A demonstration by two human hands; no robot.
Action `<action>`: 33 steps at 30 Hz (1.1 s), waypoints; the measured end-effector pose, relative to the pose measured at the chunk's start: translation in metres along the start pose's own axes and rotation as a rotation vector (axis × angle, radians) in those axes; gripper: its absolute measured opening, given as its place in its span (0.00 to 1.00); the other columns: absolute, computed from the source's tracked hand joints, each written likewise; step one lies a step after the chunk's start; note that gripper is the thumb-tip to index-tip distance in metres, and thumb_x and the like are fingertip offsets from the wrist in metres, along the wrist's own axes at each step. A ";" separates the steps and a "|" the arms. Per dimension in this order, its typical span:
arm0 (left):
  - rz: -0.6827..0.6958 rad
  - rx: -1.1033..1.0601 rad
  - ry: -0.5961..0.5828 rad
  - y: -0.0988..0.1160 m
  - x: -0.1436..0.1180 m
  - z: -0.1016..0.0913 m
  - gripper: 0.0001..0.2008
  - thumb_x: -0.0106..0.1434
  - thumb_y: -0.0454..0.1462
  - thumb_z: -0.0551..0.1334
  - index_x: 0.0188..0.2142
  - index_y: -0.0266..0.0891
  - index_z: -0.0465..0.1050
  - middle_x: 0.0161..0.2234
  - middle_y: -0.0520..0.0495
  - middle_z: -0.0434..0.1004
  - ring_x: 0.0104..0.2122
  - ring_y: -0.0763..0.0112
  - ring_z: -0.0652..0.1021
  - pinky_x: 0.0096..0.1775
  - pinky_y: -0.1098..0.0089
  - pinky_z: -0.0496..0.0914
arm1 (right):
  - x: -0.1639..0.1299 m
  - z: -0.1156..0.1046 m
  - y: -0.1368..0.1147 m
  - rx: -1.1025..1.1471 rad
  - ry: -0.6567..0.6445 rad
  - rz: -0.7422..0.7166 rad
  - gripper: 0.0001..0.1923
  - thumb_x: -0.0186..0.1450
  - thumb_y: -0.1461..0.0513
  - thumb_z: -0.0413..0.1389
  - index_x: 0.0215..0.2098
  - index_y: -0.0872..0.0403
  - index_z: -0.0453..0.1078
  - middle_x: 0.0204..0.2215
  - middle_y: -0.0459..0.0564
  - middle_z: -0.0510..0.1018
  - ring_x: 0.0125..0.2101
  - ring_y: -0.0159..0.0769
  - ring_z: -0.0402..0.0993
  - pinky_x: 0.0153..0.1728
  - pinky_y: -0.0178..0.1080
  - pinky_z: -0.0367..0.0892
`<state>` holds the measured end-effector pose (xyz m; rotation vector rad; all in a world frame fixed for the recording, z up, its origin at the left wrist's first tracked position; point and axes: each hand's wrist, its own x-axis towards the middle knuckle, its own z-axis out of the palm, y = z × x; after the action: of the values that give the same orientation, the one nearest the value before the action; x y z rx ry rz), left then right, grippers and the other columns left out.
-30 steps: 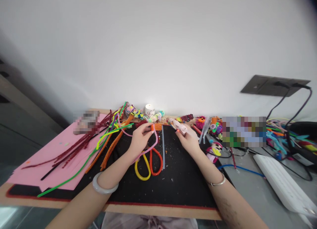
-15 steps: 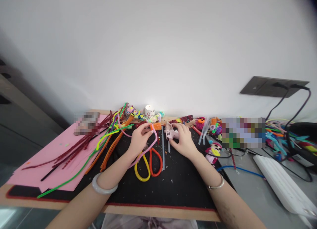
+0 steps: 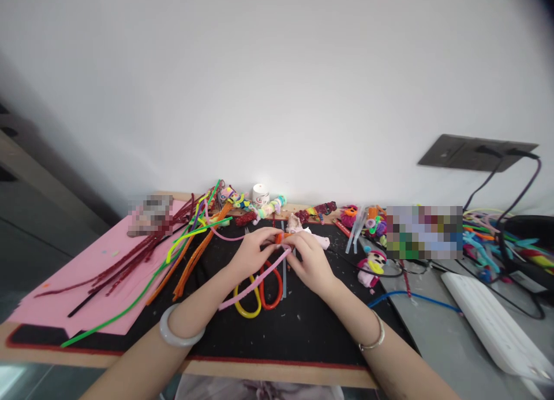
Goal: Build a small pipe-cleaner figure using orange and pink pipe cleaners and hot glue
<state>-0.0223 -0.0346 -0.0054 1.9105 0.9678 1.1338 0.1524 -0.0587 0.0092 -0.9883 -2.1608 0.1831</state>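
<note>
Both hands meet above the black mat (image 3: 303, 331). My left hand (image 3: 254, 253) is closed on a small orange pipe-cleaner piece (image 3: 281, 237), partly hidden by the fingers. A pink pipe cleaner (image 3: 259, 283) runs from that piece down toward the left wrist. My right hand (image 3: 315, 264) pinches the pink strand and orange piece from the other side; its fingertips are partly hidden. Just behind the right hand lies a pale pink glue gun (image 3: 320, 240), out of the grasp. Below the hands rest scissors with a yellow and a red handle (image 3: 280, 287), their blades mostly covered.
Pink sheets (image 3: 108, 273) with dark red pipe cleaners (image 3: 130, 261) and a green one (image 3: 116, 317) lie left. A white roll (image 3: 261, 195) stands by the wall. A small doll (image 3: 371, 267), black cables, and a white power strip (image 3: 489, 325) are on the right.
My right hand has let go of the glue gun and moved left to the pipe cleaners. My left hand has come slightly right and down with the orange piece.
</note>
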 end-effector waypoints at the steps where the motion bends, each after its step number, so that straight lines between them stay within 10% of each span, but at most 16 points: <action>1: -0.003 0.001 -0.009 -0.001 0.000 0.000 0.15 0.57 0.30 0.58 0.44 0.37 0.69 0.42 0.44 0.74 0.40 0.67 0.76 0.45 0.63 0.71 | 0.000 0.000 0.002 0.019 0.025 0.015 0.07 0.64 0.65 0.48 0.39 0.53 0.65 0.33 0.52 0.72 0.36 0.40 0.67 0.38 0.42 0.63; 9: -0.018 -0.062 -0.113 0.003 -0.001 0.000 0.15 0.56 0.30 0.58 0.44 0.37 0.71 0.44 0.44 0.72 0.41 0.68 0.75 0.46 0.66 0.71 | 0.001 -0.001 0.018 0.143 0.233 0.193 0.08 0.63 0.64 0.48 0.32 0.54 0.69 0.28 0.50 0.74 0.29 0.36 0.70 0.32 0.37 0.63; 23: 0.034 -0.065 -0.232 0.011 -0.002 0.000 0.16 0.56 0.29 0.58 0.44 0.38 0.72 0.45 0.44 0.73 0.44 0.67 0.74 0.46 0.68 0.71 | 0.004 0.002 0.019 0.675 0.277 0.498 0.05 0.58 0.60 0.56 0.28 0.53 0.66 0.23 0.43 0.70 0.24 0.31 0.67 0.28 0.34 0.64; 33: -0.121 -0.323 -0.253 0.014 -0.004 0.003 0.16 0.55 0.28 0.59 0.44 0.37 0.67 0.41 0.44 0.75 0.41 0.69 0.76 0.47 0.64 0.70 | 0.005 0.003 0.021 0.658 0.313 0.556 0.08 0.57 0.59 0.56 0.24 0.54 0.64 0.19 0.42 0.68 0.20 0.29 0.62 0.23 0.32 0.60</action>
<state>-0.0171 -0.0452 0.0041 1.6616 0.7031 0.8917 0.1607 -0.0396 0.0011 -1.0946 -1.3498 0.8773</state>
